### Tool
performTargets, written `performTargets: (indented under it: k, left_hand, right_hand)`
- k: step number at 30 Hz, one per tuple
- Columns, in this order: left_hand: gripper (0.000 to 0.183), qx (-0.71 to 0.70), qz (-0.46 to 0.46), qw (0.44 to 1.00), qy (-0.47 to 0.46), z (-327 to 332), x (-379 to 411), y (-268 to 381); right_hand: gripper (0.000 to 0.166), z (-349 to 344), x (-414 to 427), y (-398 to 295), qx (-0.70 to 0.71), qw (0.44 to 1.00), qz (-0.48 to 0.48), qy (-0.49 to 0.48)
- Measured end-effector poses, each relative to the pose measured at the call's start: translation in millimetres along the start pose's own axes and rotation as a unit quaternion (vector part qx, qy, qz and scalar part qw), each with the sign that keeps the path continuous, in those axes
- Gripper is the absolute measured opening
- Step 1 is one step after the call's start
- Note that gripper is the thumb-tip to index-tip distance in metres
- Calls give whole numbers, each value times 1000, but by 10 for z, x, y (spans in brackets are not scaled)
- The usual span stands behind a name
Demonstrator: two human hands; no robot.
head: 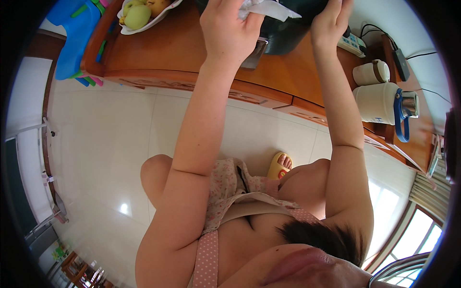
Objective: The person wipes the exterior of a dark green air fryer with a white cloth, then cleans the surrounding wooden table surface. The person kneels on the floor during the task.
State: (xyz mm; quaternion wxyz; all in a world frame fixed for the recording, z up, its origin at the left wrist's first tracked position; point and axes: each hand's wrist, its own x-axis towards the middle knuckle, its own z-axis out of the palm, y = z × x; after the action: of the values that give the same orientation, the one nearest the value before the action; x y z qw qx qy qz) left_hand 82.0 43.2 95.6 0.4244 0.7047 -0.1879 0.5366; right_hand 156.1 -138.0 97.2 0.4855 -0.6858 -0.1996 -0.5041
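Observation:
My left hand (230, 34) is shut on a crumpled white tissue (275, 10), held against or just in front of a dark glossy object (284, 39) at the top of the view. That object stands on a wooden cabinet (162, 54), and only its lower part shows. A grey metallic piece (256, 54) sits by its base, below my left wrist. At the dark object's right edge is my right hand (329, 25), its fingers partly cut off by the frame. Whether it grips the edge or only rests there I cannot tell.
A white dish (151, 27) of fruit stands left on the cabinet, near a blue plastic chair (77, 39). To the right are a power strip (352, 45), a small cream container (371, 73) and a large cream flask (376, 102) with a blue strap. Cables run along the wall.

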Motion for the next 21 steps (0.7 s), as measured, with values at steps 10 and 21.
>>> performTargets:
  k: [10, 21]
  left_hand:
    - [12, -60, -114, 992, -7, -23, 23, 73]
    - [15, -128, -127, 978, 109, -120, -59, -123]
  right_hand:
    - [45, 123, -238, -487, -162, 941, -279, -104]
    - [46, 125, -251, -430, -152, 946, -263, -117]
